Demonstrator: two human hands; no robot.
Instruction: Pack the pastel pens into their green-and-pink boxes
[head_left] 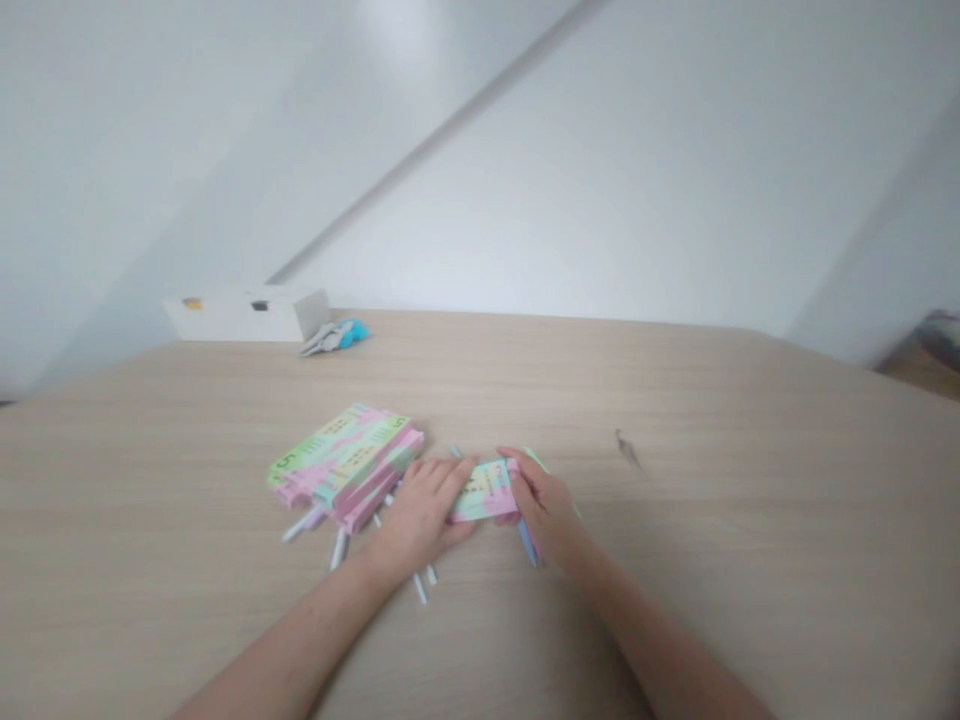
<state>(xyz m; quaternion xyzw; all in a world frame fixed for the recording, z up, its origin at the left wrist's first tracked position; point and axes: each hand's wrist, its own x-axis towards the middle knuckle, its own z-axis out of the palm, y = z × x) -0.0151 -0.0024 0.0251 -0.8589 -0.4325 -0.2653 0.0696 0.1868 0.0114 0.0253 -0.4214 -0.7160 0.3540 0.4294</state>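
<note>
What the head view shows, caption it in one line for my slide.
Left hand and right hand hold a pastel pack near similar packs and pale sticks on a table.

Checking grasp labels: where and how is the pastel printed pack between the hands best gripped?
Probably by its short ends, from left and right: the pastel printed pack looks elongated, runs left to right with printing up, and the left hand and right hand sit at those ends.

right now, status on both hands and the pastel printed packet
Left hand, right hand: both on pastel printed packet. Thin white sticks beside left hand. Stacked pink-and-green packets at left.
</note>
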